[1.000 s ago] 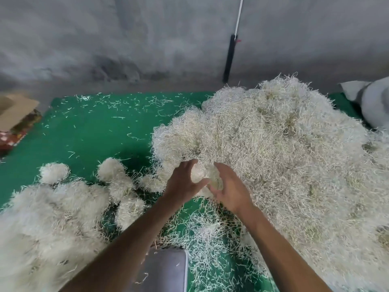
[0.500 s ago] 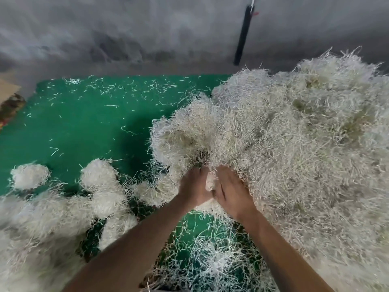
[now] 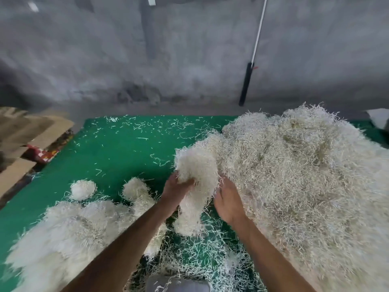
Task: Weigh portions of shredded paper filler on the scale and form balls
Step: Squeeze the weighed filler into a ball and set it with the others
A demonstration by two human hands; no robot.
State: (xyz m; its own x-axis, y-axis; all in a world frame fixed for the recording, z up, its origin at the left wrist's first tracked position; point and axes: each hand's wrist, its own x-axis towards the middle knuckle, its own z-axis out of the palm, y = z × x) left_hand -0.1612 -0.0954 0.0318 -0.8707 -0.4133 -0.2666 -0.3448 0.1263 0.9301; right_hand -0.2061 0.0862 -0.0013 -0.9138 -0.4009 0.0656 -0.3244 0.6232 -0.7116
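Observation:
A long clump of shredded paper filler (image 3: 194,186) hangs lifted above the green table (image 3: 117,152), just left of the big loose heap (image 3: 294,175). My left hand (image 3: 175,191) grips the clump from its left side. On the clump's right my right hand (image 3: 228,202) lies with fingers curved against it, its fingertips hidden in the paper. Formed balls (image 3: 83,189) sit at the left, one apart and others bunched beside a fluffy mass (image 3: 69,230). The grey scale (image 3: 176,284) peeks in at the bottom edge, partly under loose shreds.
Cardboard boxes (image 3: 29,142) stand past the table's left edge. A grey concrete wall rises behind, with a white-and-black pole (image 3: 251,66) leaning on it. Loose shreds (image 3: 202,253) litter the green surface in front of the scale. A white bag corner (image 3: 379,119) shows at far right.
Both hands have pulled a clump out of the big heap and lifted it clear; before they were buried at the heap's edge. The camera has tilted up and back.

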